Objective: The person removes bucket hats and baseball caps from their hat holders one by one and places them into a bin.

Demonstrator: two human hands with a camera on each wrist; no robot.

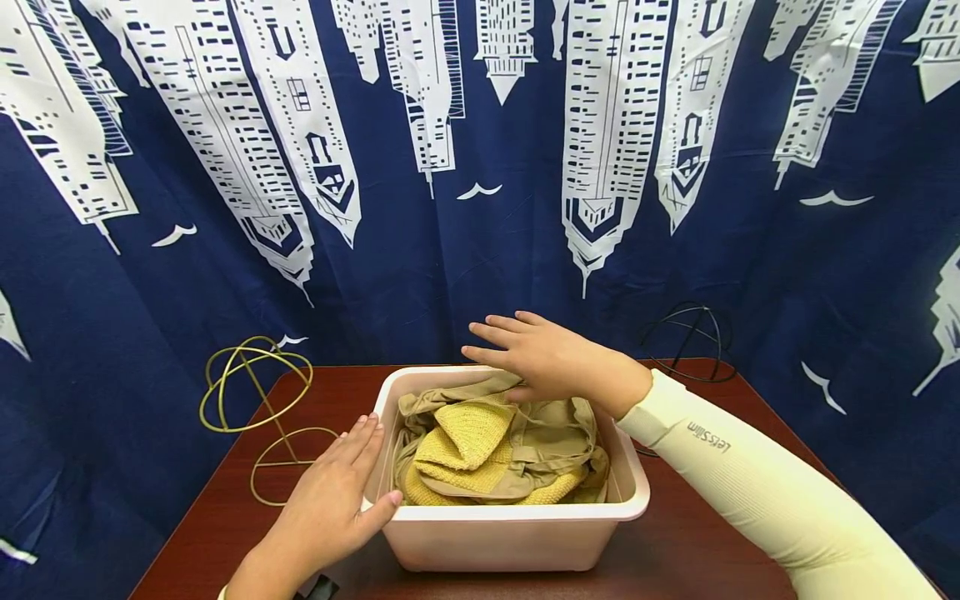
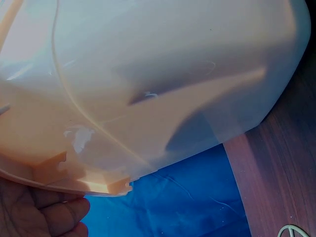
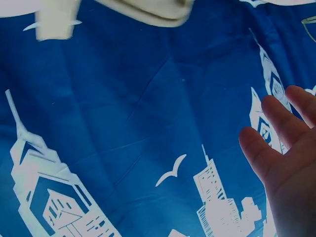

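A pale pink plastic bin (image 1: pixel 502 543) stands on the table, filled with soft items. Inside lie a yellow woven piece (image 1: pixel 467 433) with a folded peak and khaki cloth (image 1: pixel 555 433) with straps or bands. My left hand (image 1: pixel 333 487) lies along the bin's left side, fingers straight and thumb at the front left corner of the rim. From the left wrist, that hand's fingers (image 2: pixel 64 215) show right at the rim's edge. Over the back right of the bin hovers my right hand (image 1: pixel 558 362), fingers spread and holding nothing; its fingers (image 3: pixel 259 153) stand apart in the right wrist view.
A gold wire stand (image 1: pixel 221 429) with rings is on the left of the dark red table (image 1: pixel 217 517). At the back right corner stands a black wire stand (image 1: pixel 693 309). A navy curtain (image 1: pixel 487 258) with white upside-down buildings hangs behind the table.
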